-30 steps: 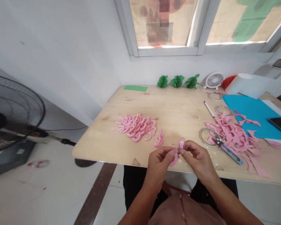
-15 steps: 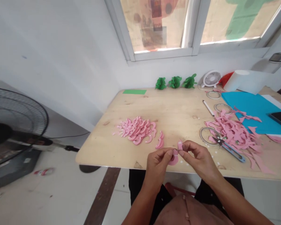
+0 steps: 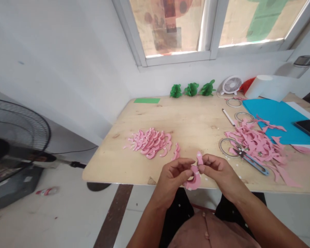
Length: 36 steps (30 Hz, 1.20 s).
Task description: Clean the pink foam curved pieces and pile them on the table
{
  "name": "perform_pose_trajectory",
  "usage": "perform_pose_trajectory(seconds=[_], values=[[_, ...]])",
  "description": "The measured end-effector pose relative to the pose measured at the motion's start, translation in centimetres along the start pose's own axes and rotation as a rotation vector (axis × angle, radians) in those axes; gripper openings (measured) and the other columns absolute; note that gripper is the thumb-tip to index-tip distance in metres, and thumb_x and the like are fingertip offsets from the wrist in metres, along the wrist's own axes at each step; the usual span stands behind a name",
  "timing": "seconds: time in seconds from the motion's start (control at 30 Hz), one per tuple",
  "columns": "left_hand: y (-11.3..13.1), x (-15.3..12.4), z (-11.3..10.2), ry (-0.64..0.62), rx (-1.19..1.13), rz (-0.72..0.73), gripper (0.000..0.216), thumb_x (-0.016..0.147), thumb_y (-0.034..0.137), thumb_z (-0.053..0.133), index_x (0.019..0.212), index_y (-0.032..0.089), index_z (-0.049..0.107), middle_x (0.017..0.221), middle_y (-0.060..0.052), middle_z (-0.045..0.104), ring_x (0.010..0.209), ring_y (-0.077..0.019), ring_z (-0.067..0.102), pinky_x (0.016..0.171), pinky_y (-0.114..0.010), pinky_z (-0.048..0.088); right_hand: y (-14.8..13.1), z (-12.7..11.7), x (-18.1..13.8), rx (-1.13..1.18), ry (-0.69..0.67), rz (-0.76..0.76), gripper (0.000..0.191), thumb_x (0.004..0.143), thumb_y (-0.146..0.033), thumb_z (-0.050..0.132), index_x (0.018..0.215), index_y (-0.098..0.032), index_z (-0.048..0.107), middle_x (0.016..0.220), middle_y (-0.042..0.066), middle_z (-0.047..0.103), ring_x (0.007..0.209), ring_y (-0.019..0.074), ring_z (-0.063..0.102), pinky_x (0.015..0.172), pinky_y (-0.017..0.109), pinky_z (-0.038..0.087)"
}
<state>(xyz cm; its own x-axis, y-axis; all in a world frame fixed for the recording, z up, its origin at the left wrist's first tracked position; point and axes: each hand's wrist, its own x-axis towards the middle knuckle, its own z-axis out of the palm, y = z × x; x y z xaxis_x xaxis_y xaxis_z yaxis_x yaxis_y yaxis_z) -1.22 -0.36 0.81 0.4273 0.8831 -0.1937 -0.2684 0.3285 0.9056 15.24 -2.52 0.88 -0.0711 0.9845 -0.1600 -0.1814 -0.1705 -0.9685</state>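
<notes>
Between my fingers, near the table's front edge, are curved pink paper pieces with small white patches on them. My left hand (image 3: 174,174) pinches a crescent-shaped pink paper piece (image 3: 192,185) that curls below its thumb. In my right hand (image 3: 215,168), thumb and forefinger grip a small wavy pink paper piece (image 3: 199,157), whose lower end meets the piece in the left. Just beyond the left fingers lies a small stack of pink cutouts (image 3: 176,151). A larger pile of pink crescent cutouts (image 3: 151,142) spreads out to the left.
Blue-handled scissors (image 3: 254,163) lie by pink paper scraps (image 3: 260,141) and tape rings on the right. Behind are a white pen (image 3: 228,117), blue sheets (image 3: 281,117), a phone (image 3: 308,129) and a small fan (image 3: 231,85). Green paper figures (image 3: 191,89) stand along the wall.
My left fingers have loosened and spread somewhat, showing more of the crescent piece. The small piece in my right hand has risen slightly. The view has shifted a little.
</notes>
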Motion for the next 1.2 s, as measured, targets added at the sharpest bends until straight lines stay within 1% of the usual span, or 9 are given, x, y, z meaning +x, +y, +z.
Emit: perform_pose_trajectory(seconds=[0.17,0.4,0.53,0.73,0.83,0.9,1.03,1.1,1.2], values=[[0.3,0.3,-0.4,-0.087,-0.031,-0.008,0.023,0.066,0.021,0.076,0.087,0.015,0.069,0.071,-0.003,0.064,0.060,-0.0099,0.057,0.055,-0.020,0.045,0.0,-0.1,-0.2,0.101,-0.032,0.053,0.019,0.073,-0.032,0.070,0.069,-0.017,0.061,0.064,-0.003,0.058,0.061,0.0109,0.051,0.061,0.023,0.040],[0.6,0.3,-0.7,-0.125,-0.004,0.006,0.019,0.065,0.021,0.077,0.080,0.014,0.069,0.070,-0.004,0.065,0.061,-0.0120,0.059,0.058,-0.023,0.048,0.0,0.1,-0.3,0.108,-0.053,0.102,0.019,0.071,-0.034,0.072,0.071,-0.017,0.063,0.066,-0.001,0.061,0.061,0.0119,0.054,0.062,0.025,0.042],[0.6,0.2,-0.7,-0.130,-0.006,0.014,0.017,0.065,0.021,0.077,0.078,0.014,0.069,0.071,-0.003,0.066,0.064,-0.0123,0.060,0.062,-0.023,0.048,-0.1,0.2,-0.4,0.113,-0.056,0.099,0.018,0.071,-0.033,0.072,0.071,-0.017,0.063,0.067,-0.001,0.062,0.062,0.0123,0.055,0.063,0.025,0.044],[0.4,0.3,-0.8,-0.138,-0.024,0.001,0.013,0.068,0.019,0.075,0.078,0.014,0.069,0.072,-0.003,0.064,0.065,-0.0112,0.060,0.063,-0.022,0.049,0.0,0.2,-0.5,0.076,-0.056,0.069,0.016,0.073,-0.030,0.071,0.070,-0.017,0.062,0.066,-0.002,0.060,0.061,0.0106,0.053,0.062,0.023,0.041],[0.3,0.1,-0.5,-0.105,-0.028,0.016,0.020,0.067,0.019,0.075,0.086,0.016,0.068,0.074,-0.002,0.065,0.067,-0.0112,0.060,0.062,-0.021,0.049,0.0,0.2,-0.6,0.032,-0.018,0.044,0.016,0.075,-0.030,0.069,0.070,-0.017,0.060,0.065,-0.003,0.058,0.061,0.0103,0.051,0.060,0.022,0.040],[0.3,-0.1,-0.2,-0.054,-0.019,0.010,0.026,0.067,0.021,0.076,0.091,0.017,0.067,0.074,-0.002,0.065,0.066,-0.0119,0.060,0.061,-0.022,0.050,0.1,0.2,-0.7,-0.018,0.010,0.019,0.016,0.076,-0.030,0.067,0.071,-0.018,0.059,0.066,-0.003,0.057,0.061,0.0107,0.050,0.060,0.022,0.040],[0.2,-0.4,0.4,0.061,0.110,-0.002,0.015,0.070,0.025,0.073,0.079,0.015,0.067,0.069,-0.002,0.064,0.065,-0.0126,0.060,0.063,-0.024,0.050,0.6,0.0,-0.7,-0.208,0.064,-0.071,0.013,0.078,-0.029,0.063,0.072,-0.019,0.059,0.066,-0.002,0.056,0.063,0.0126,0.050,0.061,0.024,0.040],[-0.1,-0.4,0.6,0.087,0.187,0.015,0.013,0.072,0.026,0.070,0.074,0.014,0.066,0.068,-0.002,0.064,0.065,-0.0132,0.060,0.065,-0.025,0.049,0.8,-0.1,-0.7,-0.294,0.091,-0.121,0.012,0.079,-0.028,0.062,0.071,-0.019,0.059,0.066,-0.002,0.054,0.064,0.0133,0.050,0.063,0.025,0.041],[-0.5,-0.2,0.7,0.103,0.241,0.052,0.013,0.075,0.026,0.067,0.073,0.014,0.067,0.068,-0.003,0.064,0.065,-0.0138,0.060,0.066,-0.026,0.049,0.9,-0.2,-0.6,-0.380,0.118,-0.164,0.013,0.079,-0.026,0.060,0.069,-0.019,0.057,0.065,-0.002,0.052,0.064,0.0135,0.050,0.063,0.025,0.041]])
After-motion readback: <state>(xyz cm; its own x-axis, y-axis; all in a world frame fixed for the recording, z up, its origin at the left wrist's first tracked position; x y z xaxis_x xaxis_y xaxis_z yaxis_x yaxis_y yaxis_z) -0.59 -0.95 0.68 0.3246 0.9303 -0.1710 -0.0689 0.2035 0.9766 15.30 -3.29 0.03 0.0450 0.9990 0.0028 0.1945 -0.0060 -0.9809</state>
